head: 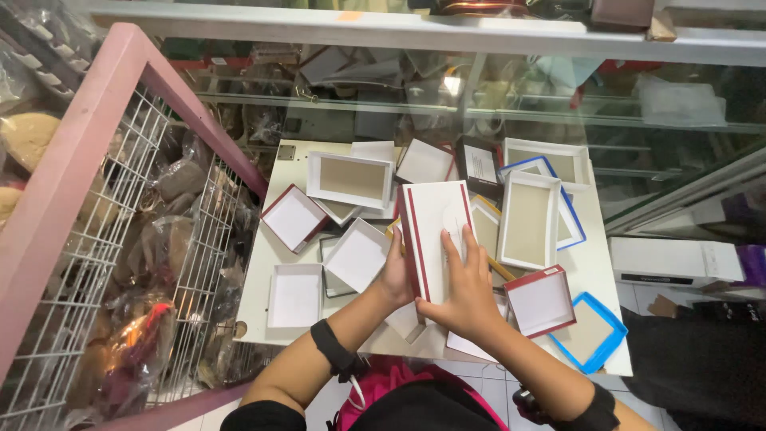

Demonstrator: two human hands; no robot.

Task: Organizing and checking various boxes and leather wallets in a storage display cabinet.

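A long white box with dark red edges [435,235] is held near the middle of the white bench [263,263], standing tilted above the other boxes. It is gripped from both sides: the left hand [395,275] is pressed against its left edge with the grip closed on it, and the right hand [467,291] is laid flat over its lower right face, fingers [459,247] spread upward on the lid.

Many open box halves are scattered across the bench. A red-edged tray [294,218] is seen toward the left edge, and a plain white tray [295,296] lies near the front left corner. A white square tray [357,255] is found just beside the left hand. A white lid with a tan inside [351,179] rests toward the back edge. A tall white tray [528,221] stands just right of the held box, with a blue-edged tray [570,219] behind it. A red-sided tray [541,301] and a blue-rimmed tray [589,331] lie near the front right corner. A pink-framed wire basket [96,239] is set to the left of the bench.
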